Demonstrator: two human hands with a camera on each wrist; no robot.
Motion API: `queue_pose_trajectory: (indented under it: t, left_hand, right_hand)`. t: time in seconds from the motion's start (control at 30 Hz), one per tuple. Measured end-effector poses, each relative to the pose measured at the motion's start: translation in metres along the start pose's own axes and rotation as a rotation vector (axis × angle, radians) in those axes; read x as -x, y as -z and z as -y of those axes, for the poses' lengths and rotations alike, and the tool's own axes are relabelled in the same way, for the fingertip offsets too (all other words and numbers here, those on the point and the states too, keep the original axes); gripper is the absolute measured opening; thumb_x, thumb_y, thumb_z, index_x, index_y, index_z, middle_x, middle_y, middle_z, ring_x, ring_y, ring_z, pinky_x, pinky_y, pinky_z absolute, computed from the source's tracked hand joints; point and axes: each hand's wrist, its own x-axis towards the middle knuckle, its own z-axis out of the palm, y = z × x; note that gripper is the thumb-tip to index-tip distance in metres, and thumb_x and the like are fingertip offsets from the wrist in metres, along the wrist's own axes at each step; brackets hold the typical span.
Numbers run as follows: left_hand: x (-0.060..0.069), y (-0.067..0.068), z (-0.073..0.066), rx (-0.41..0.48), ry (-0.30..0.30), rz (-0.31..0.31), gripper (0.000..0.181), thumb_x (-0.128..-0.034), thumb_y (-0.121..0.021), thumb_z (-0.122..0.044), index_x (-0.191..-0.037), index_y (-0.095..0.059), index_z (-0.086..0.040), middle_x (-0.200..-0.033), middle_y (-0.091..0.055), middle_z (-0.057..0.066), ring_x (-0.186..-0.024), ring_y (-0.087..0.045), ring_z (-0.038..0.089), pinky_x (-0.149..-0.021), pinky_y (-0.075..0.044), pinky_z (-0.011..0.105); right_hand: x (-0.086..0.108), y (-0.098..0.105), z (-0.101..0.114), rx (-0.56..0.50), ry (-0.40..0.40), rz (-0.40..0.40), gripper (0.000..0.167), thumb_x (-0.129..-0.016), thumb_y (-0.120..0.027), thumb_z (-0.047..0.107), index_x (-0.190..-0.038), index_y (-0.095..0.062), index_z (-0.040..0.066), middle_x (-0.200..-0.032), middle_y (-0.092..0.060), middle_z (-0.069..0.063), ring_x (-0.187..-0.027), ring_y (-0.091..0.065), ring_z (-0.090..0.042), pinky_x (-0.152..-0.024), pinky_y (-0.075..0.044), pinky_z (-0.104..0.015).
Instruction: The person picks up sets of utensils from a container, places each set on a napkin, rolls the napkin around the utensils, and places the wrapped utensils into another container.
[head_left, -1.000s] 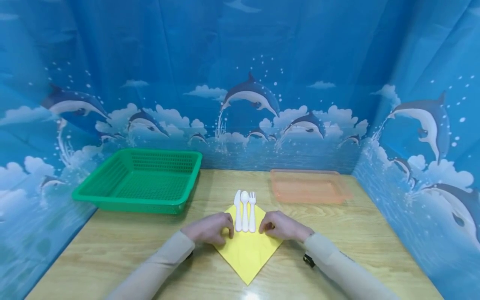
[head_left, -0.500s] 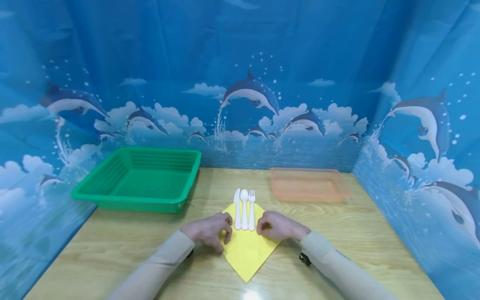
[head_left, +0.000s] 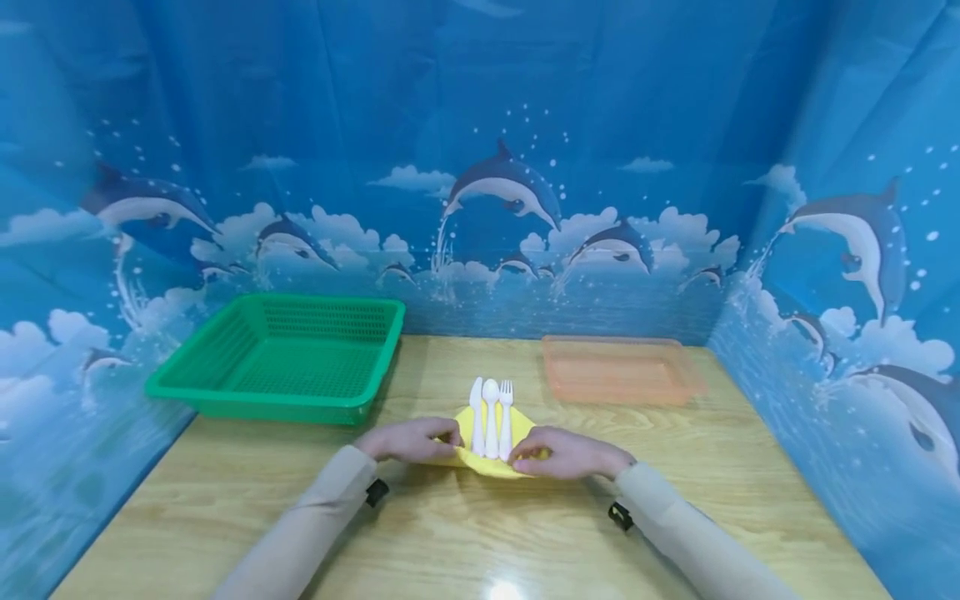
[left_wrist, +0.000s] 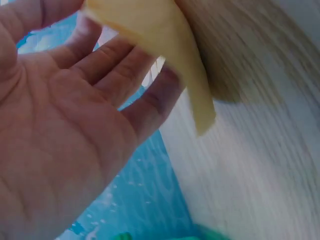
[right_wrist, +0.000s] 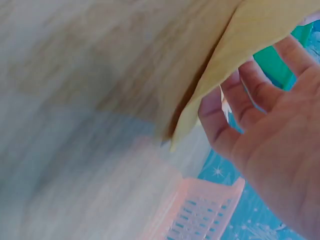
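A yellow napkin [head_left: 487,467] lies in front of me, its near part bent up off the table between my hands. On it lie a white knife [head_left: 477,421], a white spoon [head_left: 491,421] and a white fork [head_left: 506,421] side by side, handles toward me. At the left, my left hand [head_left: 416,439] pinches the napkin's raised edge. My right hand [head_left: 573,454] pinches it on the right, close to the fork handle. Both wrist views show the cloth [left_wrist: 175,40] hanging over the fingertips; where its near corner lies is hidden.
A green plastic basket [head_left: 356,404] stands at the back left. Near the back right is a flat translucent orange tray [head_left: 566,390]. Blue dolphin-print curtains [head_left: 480,100] surround the wooden table [head_left: 420,542] at the back and sides.
The napkin's near corner has left the table toward me and the near part is now bent up. Both hands have gone from lying beside the cutlery to holding the napkin. The cutlery stays put.
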Motion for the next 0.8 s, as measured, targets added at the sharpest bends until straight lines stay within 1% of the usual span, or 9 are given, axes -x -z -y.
queue_pose_trajectory:
  t: [0.07,0.13,0.23,0.3,0.4,0.5,0.63,0.73,0.8]
  left_hand:
    - [-0.002,0.002,0.002,0.066,0.028,-0.025,0.010,-0.0978,-0.056,-0.015,-0.090,-0.055,-0.010,-0.087,-0.053,-0.002,-0.079,-0.047,0.011,-0.071,-0.041,0.025]
    - [-0.005,0.004,0.002,0.119,0.064,-0.049,0.010,-0.0989,-0.054,-0.016,-0.092,-0.054,-0.009,-0.083,-0.050,0.000,-0.075,-0.044,0.012,-0.065,-0.038,0.025]
    - [-0.008,0.006,0.003,0.152,0.119,-0.081,0.009,-0.0992,-0.053,-0.016,-0.093,-0.053,-0.010,-0.080,-0.047,0.000,-0.072,-0.042,0.014,-0.063,-0.036,0.025]
    - [-0.009,0.007,0.004,0.164,0.141,-0.102,0.009,-0.0995,-0.052,-0.016,-0.093,-0.052,-0.010,-0.081,-0.047,0.001,-0.074,-0.042,0.015,-0.064,-0.036,0.026]
    - [-0.011,0.007,0.007,0.169,0.148,-0.130,0.007,-0.0995,-0.049,-0.013,-0.095,-0.052,-0.009,-0.085,-0.049,0.003,-0.079,-0.044,0.016,-0.068,-0.038,0.027]
    - [-0.012,0.007,0.010,0.160,0.155,-0.130,0.012,-0.0995,-0.045,-0.013,-0.102,-0.055,-0.008,-0.096,-0.054,0.006,-0.086,-0.048,0.020,-0.073,-0.041,0.031]
    - [-0.014,0.005,0.009,0.133,0.217,-0.135,0.035,-0.0993,-0.046,-0.026,-0.125,-0.057,-0.005,-0.126,-0.058,0.013,-0.109,-0.055,0.029,-0.088,-0.048,0.043]
    - [-0.019,0.003,0.007,0.062,0.212,-0.167,0.041,-0.0988,-0.052,-0.037,-0.120,-0.062,-0.004,-0.115,-0.064,0.016,-0.101,-0.060,0.030,-0.084,-0.051,0.044]
    - [-0.023,0.000,0.007,0.002,0.187,-0.208,0.034,-0.0980,-0.056,-0.036,-0.107,-0.066,-0.004,-0.093,-0.066,0.011,-0.083,-0.060,0.025,-0.072,-0.051,0.038]
  right_hand:
    - [0.002,0.002,0.001,-0.003,-0.032,0.018,0.043,-0.100,-0.047,0.048,-0.128,-0.064,0.019,-0.117,-0.062,0.006,-0.107,-0.056,-0.010,-0.093,-0.048,-0.034]
    - [0.002,0.005,0.002,-0.022,-0.066,0.006,0.044,-0.098,-0.051,0.049,-0.126,-0.064,0.017,-0.114,-0.063,0.006,-0.103,-0.057,-0.011,-0.089,-0.049,-0.034]
    - [-0.001,0.008,0.003,-0.043,-0.106,-0.065,0.033,-0.094,-0.060,0.047,-0.104,-0.068,0.016,-0.091,-0.061,0.008,-0.080,-0.054,-0.007,-0.072,-0.048,-0.026]
    - [-0.005,0.008,0.003,-0.070,-0.140,-0.131,0.028,-0.093,-0.064,0.042,-0.083,-0.062,0.016,-0.072,-0.052,0.008,-0.063,-0.044,-0.005,-0.059,-0.041,-0.021]
    - [-0.011,0.007,0.002,-0.085,-0.179,-0.217,0.034,-0.095,-0.063,0.033,-0.068,-0.050,0.017,-0.059,-0.040,0.008,-0.051,-0.033,-0.005,-0.050,-0.033,-0.019]
    - [-0.016,0.006,0.001,-0.087,-0.230,-0.256,0.035,-0.096,-0.062,0.029,-0.067,-0.049,0.016,-0.057,-0.036,0.008,-0.049,-0.031,-0.006,-0.049,-0.032,-0.020]
    - [-0.026,0.006,0.001,-0.094,-0.290,-0.269,0.031,-0.097,-0.060,0.030,-0.070,-0.056,0.015,-0.058,-0.039,0.006,-0.050,-0.033,-0.008,-0.050,-0.034,-0.022]
    - [-0.033,0.005,0.000,-0.109,-0.339,-0.283,0.031,-0.097,-0.060,0.030,-0.070,-0.057,0.015,-0.058,-0.040,0.005,-0.050,-0.034,-0.009,-0.051,-0.034,-0.023]
    - [-0.036,0.005,-0.002,-0.120,-0.365,-0.293,0.031,-0.097,-0.060,0.029,-0.069,-0.058,0.015,-0.058,-0.041,0.005,-0.050,-0.035,-0.009,-0.051,-0.034,-0.023]
